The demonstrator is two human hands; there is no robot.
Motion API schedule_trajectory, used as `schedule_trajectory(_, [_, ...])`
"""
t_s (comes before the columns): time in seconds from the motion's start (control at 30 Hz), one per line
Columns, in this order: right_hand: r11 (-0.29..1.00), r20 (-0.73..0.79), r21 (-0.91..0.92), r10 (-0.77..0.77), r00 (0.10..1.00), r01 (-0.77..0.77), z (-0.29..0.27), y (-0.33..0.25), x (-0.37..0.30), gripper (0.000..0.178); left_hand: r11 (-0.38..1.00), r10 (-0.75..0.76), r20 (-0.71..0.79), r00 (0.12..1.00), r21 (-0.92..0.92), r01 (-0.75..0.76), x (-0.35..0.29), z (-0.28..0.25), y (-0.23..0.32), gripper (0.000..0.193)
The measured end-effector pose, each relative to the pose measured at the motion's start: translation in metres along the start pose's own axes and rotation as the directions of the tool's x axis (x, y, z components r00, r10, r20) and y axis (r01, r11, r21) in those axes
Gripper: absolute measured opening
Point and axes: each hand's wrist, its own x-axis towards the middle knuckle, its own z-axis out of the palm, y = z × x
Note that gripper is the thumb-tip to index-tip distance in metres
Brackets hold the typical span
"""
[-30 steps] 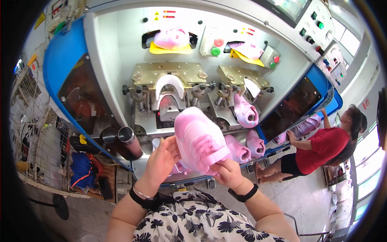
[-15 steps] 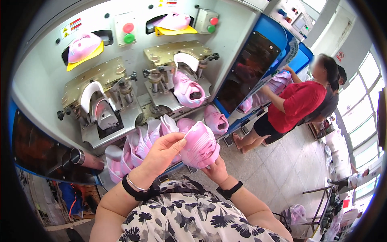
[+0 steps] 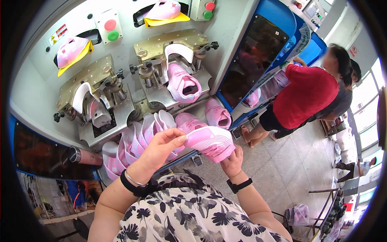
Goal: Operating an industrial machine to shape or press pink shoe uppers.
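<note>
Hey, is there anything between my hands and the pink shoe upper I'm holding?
Nothing visible: the left hand pinches one end of the pink shoe upper directly, and the right hand grips the other end.

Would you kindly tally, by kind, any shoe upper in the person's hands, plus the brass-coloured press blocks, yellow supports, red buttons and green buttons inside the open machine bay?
Pink shoe upper held by left hand and right hand: 1
Brass-coloured press blocks: 2
Yellow supports: 2
Red buttons: 2
Green buttons: 2
Total: 9
</note>
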Motion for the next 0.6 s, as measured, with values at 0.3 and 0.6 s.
schedule_trajectory(0.3, [0.967, 0.160, 0.242, -0.126, 0.979, 0.085, -0.012, 0.002, 0.015, 0.036, 0.975, 0.166, -0.137, 0.977, 0.174, -0.141, 0.007, 0.007, 0.013, 0.006])
schedule_trajectory(0.6, [0.752, -0.005, 0.640, 0.212, 0.977, -0.160, -0.068, -0.040, 0.096, 0.058, 0.708, 0.156, 0.107, 0.982, 0.681, -0.187, 0.008, 0.033, 0.020, 0.009])
